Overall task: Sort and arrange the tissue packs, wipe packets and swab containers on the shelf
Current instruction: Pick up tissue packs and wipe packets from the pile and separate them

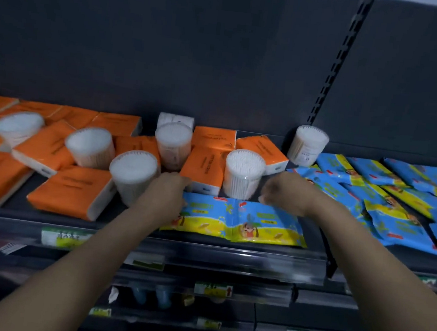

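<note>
Orange plastic-wrapped tissue packs (69,190) crowd the left part of the dark metal shelf (229,256) among clear round swab containers (132,175). Along the front edge, blue-and-yellow flat wipe packets (233,220) lie long axis left-to-right. The left hand (167,191) curls over their left end and the right hand (282,191) curls above their back edge. Both are blurred, so neither grip can be told.

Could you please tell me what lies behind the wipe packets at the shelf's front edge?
An orange tissue pack and a swab container sit just behind the wipe packets. The left hand and right hand cover their back corners.
</note>
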`<act>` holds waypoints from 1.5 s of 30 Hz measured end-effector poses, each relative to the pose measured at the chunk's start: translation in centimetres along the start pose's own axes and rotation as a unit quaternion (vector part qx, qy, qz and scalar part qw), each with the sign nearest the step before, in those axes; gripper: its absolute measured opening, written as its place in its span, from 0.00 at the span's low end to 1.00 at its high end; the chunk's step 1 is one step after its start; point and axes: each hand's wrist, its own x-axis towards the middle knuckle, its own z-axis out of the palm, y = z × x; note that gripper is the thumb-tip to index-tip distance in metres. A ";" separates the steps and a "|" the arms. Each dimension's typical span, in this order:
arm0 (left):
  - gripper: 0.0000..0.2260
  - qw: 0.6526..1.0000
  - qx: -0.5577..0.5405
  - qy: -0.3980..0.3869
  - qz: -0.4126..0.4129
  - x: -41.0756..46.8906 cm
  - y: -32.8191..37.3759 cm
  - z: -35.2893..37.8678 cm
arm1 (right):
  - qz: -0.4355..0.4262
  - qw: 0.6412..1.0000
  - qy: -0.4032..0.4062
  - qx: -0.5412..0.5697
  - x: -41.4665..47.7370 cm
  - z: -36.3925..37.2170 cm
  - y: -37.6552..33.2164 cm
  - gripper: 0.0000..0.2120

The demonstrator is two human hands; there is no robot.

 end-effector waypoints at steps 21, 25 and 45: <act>0.17 0.996 -0.042 -0.031 0.074 16.8 0.7 -4.8 | 0.085 0.993 0.071 0.051 9.6 -3.7 0.9 0.30; 0.22 0.989 0.037 -0.112 0.084 19.2 0.3 -4.2 | 0.119 0.992 0.028 0.023 11.2 -3.0 1.3 0.35; 0.31 0.962 0.179 -0.202 0.049 20.5 2.1 -3.6 | 0.129 0.978 0.053 0.155 11.7 -5.2 3.2 0.27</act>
